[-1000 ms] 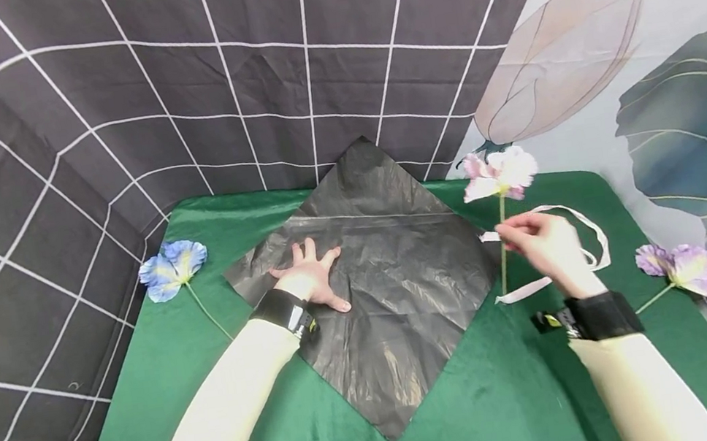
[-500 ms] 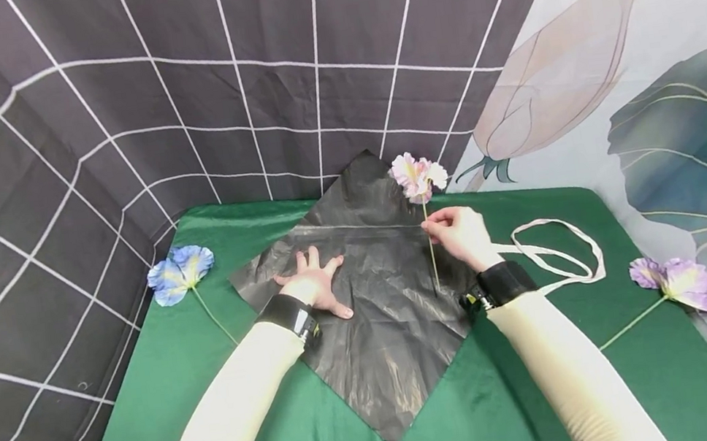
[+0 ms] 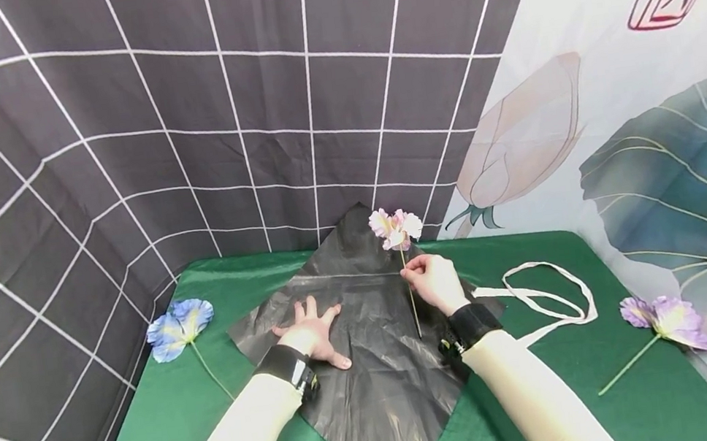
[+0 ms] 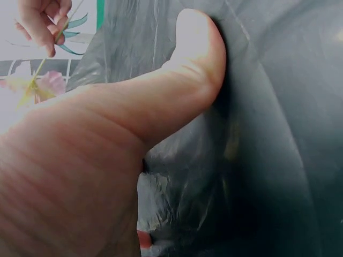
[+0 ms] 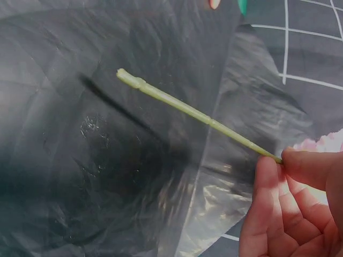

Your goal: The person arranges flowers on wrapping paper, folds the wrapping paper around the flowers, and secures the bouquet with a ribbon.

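Left arm: reaches forward from the lower left in a cream sleeve, a dark band at the wrist.
Left hand (image 3: 311,329): lies flat, palm down, fingers (image 3: 311,306) straight and spread, thumb (image 4: 193,59) stretched out to the side and pressed down.
Right arm: comes in from the lower right, cream sleeve, dark wrist band, bent toward the middle.
Right hand (image 3: 432,281): raised, fingers (image 5: 278,193) curled, thumb and forefinger pinching together; the other fingers fold into the palm.
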Demonstrator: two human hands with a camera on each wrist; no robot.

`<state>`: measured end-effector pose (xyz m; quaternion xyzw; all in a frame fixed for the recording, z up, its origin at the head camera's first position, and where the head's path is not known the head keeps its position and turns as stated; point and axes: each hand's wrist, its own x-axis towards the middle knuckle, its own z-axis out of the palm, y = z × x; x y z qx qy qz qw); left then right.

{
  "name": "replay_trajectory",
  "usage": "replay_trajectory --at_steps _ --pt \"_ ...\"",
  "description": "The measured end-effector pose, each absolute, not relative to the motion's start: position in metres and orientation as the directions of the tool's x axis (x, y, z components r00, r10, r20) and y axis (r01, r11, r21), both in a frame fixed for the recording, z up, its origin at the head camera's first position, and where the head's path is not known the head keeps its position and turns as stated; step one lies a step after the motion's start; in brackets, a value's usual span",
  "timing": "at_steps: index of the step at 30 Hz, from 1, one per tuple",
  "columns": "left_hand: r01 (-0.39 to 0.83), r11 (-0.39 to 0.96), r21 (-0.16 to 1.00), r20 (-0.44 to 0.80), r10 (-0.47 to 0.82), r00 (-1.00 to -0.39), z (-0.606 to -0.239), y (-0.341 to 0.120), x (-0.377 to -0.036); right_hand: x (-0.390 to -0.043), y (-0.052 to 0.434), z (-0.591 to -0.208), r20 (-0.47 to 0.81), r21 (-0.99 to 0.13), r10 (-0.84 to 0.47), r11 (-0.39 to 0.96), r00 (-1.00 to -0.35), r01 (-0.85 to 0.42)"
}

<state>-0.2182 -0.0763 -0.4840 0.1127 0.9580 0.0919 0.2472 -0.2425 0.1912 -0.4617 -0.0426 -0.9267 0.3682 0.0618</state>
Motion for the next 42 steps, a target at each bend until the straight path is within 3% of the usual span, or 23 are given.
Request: replay_trajectory --at_steps 17,26,42 --pt "0.163 0.963 0.216 -0.462 0.248 -0.852 -0.480 -0.073 -0.216 -0.260 0.181 -0.486 0.097 -0.605 0.183 0.792 -0.978 0.088" --pt "0.165 0.961 0.224 -0.464 0.253 -0.849 -0.484 -0.068 -0.212 -0.265 0.182 -0.509 0.018 -0.573 0.279 0.790 -0.960 0.219" --pt "0.152 0.968 0.202 -0.450 0.229 -0.863 -0.485 -0.073 -0.212 -0.264 0.178 -0.516 0.065 -0.615 0.259 0.771 -0.964 0.166"
